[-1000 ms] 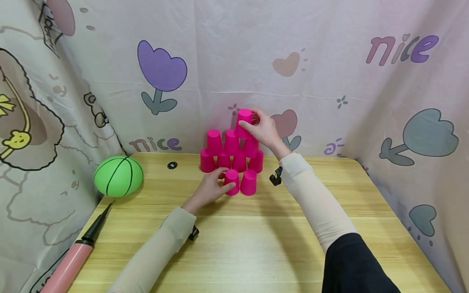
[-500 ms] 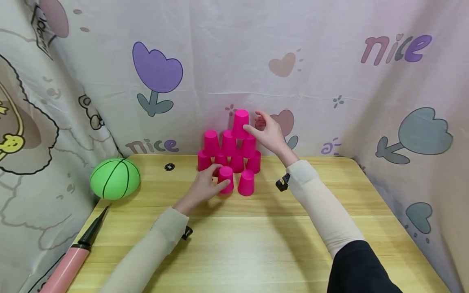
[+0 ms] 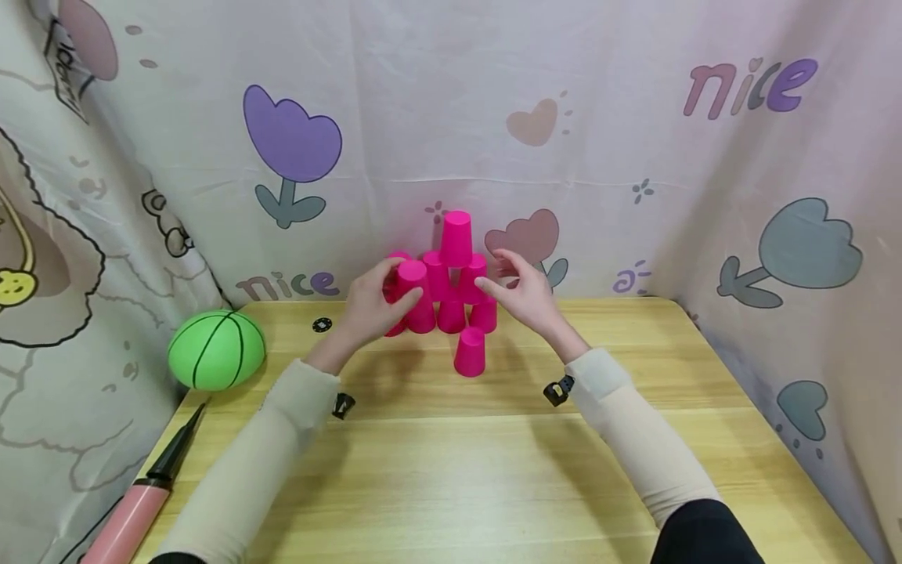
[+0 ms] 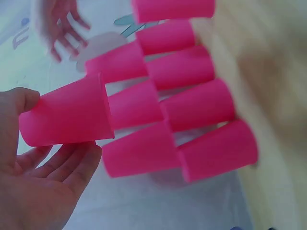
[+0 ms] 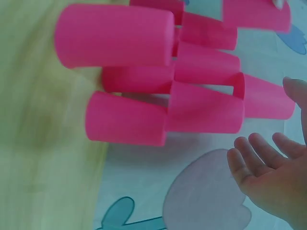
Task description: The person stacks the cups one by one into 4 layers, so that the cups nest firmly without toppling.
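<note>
My left hand (image 3: 369, 307) grips a bright pink plastic cup (image 4: 67, 115), mouth down, raised in front of the left side of a cup stack. Thumb and fingers hold it from either side. The stack has a bottom row of several upturned cups, a second row (image 3: 475, 278) on top, and one cup (image 3: 456, 239) in a third tier at centre right. My right hand (image 3: 527, 296) hovers to the right of the stack, its fingers (image 5: 252, 158) spread and holding nothing. Another pink cup (image 3: 470, 352) stands upside down in front of the stack. The held cup and left hand hide part of the stack's left end.
A green ball (image 3: 216, 350) with black lines rests at the table's left edge. Near it lies a pink hand pump (image 3: 130, 517) with a black nozzle. A small black disc (image 3: 322, 324) is on the wooden table (image 3: 451, 470). A printed curtain hangs behind.
My left hand has lifted one front cup off the table and carried it up and left. My right hand has let go of the third-tier cup and moved down and right.
</note>
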`<move>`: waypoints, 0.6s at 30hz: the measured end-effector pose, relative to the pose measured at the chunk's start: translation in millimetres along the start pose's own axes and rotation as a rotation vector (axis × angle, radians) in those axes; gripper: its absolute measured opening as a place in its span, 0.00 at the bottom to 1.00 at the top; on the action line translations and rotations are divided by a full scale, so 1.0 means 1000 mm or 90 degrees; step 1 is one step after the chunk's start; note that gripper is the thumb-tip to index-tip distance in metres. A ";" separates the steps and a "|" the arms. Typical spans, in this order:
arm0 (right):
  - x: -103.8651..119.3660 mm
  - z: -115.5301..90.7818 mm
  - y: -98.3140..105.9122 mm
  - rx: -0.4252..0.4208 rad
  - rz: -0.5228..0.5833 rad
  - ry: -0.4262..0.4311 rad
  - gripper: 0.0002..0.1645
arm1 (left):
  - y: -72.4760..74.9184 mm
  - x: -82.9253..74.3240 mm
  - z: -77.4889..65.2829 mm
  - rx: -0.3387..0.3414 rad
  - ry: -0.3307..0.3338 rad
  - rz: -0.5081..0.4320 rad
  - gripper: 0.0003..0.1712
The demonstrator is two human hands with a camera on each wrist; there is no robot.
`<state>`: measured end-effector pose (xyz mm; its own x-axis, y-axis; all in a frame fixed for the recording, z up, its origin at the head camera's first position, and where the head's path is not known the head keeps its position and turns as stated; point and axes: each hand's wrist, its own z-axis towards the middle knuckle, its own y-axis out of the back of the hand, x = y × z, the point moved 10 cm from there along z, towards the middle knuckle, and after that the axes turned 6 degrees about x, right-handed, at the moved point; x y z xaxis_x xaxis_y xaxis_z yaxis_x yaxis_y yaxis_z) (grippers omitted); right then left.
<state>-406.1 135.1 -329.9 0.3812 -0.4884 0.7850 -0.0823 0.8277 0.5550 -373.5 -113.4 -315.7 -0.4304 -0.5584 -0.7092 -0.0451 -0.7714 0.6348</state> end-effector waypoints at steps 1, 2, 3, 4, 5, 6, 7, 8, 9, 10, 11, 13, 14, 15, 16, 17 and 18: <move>-0.001 -0.003 -0.002 0.003 0.001 0.001 0.43 | 0.004 -0.001 0.004 -0.005 0.002 -0.002 0.33; -0.002 -0.006 -0.005 0.007 0.002 0.002 0.42 | 0.008 -0.003 0.008 -0.010 0.003 -0.003 0.33; -0.003 -0.009 -0.008 0.012 0.003 0.004 0.41 | 0.012 -0.005 0.011 -0.015 0.004 -0.004 0.33; -0.004 -0.012 -0.011 0.017 0.002 0.005 0.40 | 0.016 -0.007 0.015 -0.022 0.004 -0.003 0.33; -0.004 -0.015 -0.014 0.022 0.003 0.007 0.40 | 0.019 -0.008 0.019 -0.028 0.001 -0.004 0.33; -0.005 -0.018 -0.018 0.027 0.003 0.008 0.39 | 0.022 -0.010 0.023 -0.033 -0.001 -0.003 0.33; -0.007 -0.020 -0.021 0.032 0.002 0.008 0.38 | 0.025 -0.012 0.027 -0.039 -0.003 -0.003 0.33; -0.008 -0.023 -0.025 0.038 -0.001 0.010 0.37 | 0.027 -0.014 0.031 -0.044 -0.006 -0.002 0.33; -0.010 -0.025 -0.029 0.045 -0.004 0.009 0.36 | 0.029 -0.015 0.034 -0.049 -0.007 -0.001 0.32; -0.012 -0.028 -0.033 0.051 -0.006 0.006 0.36 | 0.030 -0.016 0.038 -0.051 -0.007 0.001 0.32; -0.014 -0.030 -0.037 0.058 -0.007 0.006 0.35 | 0.031 -0.017 0.041 -0.053 -0.005 0.001 0.32; -0.018 -0.034 -0.044 0.069 -0.012 0.005 0.33 | 0.033 -0.017 0.046 -0.057 0.000 0.001 0.32; -0.020 -0.036 -0.047 0.075 -0.013 0.004 0.32 | 0.033 -0.017 0.048 -0.057 0.004 0.001 0.32; -0.022 -0.037 -0.050 0.079 -0.012 0.002 0.32 | 0.033 -0.017 0.051 -0.058 0.009 0.002 0.31; -0.023 -0.039 -0.053 0.082 -0.014 0.002 0.32 | 0.033 -0.017 0.053 -0.058 0.012 0.000 0.31; -0.025 -0.040 -0.055 0.084 -0.013 0.004 0.31 | 0.033 -0.017 0.054 -0.057 0.018 -0.002 0.31; -0.026 -0.041 -0.057 0.087 -0.015 0.002 0.31 | 0.032 -0.016 0.056 -0.056 0.024 -0.003 0.31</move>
<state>-373.9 112.3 -393.3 0.3872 -0.5056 0.7710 -0.1977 0.7712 0.6051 -419.0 -112.5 -266.8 -0.3964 -0.5639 -0.7245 0.0332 -0.7974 0.6025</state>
